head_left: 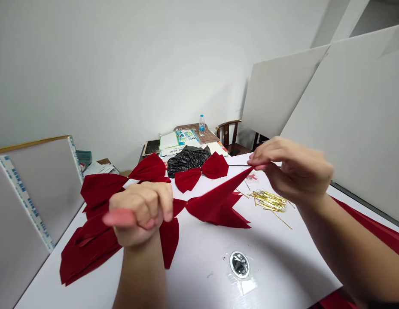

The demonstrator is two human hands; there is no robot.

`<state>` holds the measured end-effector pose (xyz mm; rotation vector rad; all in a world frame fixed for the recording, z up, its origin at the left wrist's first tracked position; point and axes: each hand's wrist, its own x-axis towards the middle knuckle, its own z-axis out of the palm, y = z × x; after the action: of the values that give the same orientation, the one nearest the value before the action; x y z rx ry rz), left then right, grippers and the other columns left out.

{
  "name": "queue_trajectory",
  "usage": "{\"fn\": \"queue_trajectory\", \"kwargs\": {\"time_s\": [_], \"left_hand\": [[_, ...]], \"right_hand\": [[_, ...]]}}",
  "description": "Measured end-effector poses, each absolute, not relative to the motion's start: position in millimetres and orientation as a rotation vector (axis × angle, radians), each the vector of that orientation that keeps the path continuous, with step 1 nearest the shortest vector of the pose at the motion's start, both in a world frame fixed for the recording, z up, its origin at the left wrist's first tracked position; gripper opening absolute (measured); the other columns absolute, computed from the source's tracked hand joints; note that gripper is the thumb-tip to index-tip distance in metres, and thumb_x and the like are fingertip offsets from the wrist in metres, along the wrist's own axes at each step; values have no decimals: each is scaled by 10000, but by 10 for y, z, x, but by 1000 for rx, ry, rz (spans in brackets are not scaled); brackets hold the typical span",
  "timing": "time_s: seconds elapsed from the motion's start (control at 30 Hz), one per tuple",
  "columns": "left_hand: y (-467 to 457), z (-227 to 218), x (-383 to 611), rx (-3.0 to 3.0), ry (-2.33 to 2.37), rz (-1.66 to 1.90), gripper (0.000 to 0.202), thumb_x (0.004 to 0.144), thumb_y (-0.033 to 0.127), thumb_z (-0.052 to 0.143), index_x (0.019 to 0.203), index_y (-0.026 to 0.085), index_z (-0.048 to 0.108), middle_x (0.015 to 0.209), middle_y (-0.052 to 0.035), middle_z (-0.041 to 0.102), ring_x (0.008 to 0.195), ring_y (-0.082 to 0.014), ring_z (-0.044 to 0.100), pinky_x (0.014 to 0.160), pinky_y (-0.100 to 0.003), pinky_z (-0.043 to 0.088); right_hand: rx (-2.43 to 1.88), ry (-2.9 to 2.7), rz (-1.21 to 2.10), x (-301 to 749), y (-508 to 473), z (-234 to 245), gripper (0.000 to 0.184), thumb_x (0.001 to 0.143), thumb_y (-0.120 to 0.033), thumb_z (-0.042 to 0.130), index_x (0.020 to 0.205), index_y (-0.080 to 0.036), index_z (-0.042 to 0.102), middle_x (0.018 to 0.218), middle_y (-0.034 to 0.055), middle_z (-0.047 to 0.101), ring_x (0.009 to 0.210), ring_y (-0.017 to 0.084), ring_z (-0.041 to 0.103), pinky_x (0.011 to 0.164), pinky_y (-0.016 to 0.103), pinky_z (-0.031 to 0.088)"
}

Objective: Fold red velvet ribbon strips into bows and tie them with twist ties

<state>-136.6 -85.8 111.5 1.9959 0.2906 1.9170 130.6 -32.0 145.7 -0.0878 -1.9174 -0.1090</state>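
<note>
My left hand (139, 212) is closed in a fist around the pinched middle of a red velvet ribbon piece (215, 204), held just above the white table (283, 257). My right hand (291, 167) pinches the far tip of the same ribbon, pulling it up and to the right, together with a thin dark wire. A pile of gold twist ties (269, 200) lies under my right hand. A finished red bow (202, 171) rests farther back, and a stack of red ribbon pieces (92, 227) lies at the left.
A round metal grommet (239, 262) sits in the table near the front. A black plastic bag (186, 158), papers and a water bottle (202, 124) are at the back, beside a wooden chair (229, 137). White boards stand at left and right.
</note>
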Motion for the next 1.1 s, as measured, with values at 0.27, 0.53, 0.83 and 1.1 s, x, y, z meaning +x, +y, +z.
{"fn": "queue_trajectory", "kwargs": {"time_s": [0.27,0.53,0.83,1.1], "left_hand": [[-970,1093,-734,1904,760,1212,151,955,333,613,907,200,663,948,-44,680,923,-197,671,835,-331,566],[-954,1017,-545,1710,904,1206,292,959,460,590,876,181,564,758,-11,593,631,-105,499,598,-238,413],[-1072,1408,-275,2309,1282,1399,203,1032,267,474,890,190,597,787,6,644,692,-110,559,657,-231,403],[-1249,1535,-259,2518,1428,1440,195,1045,230,428,867,202,503,723,27,616,595,-94,550,551,-219,378]], "right_hand": [[131,-2054,-9,999,-560,1579,88,925,-200,699,838,-212,708,1022,58,709,1073,216,627,915,391,575],[-10,-1805,611,1253,-454,1312,106,962,-289,667,962,-184,687,1065,100,670,1054,203,651,932,387,571],[-35,-1699,834,1428,-495,1081,260,915,-418,721,1046,-193,721,1157,118,631,1106,190,643,937,324,572],[45,-1854,995,1733,-531,1119,479,908,-634,636,806,-167,606,773,41,548,730,148,529,754,332,511]]}}
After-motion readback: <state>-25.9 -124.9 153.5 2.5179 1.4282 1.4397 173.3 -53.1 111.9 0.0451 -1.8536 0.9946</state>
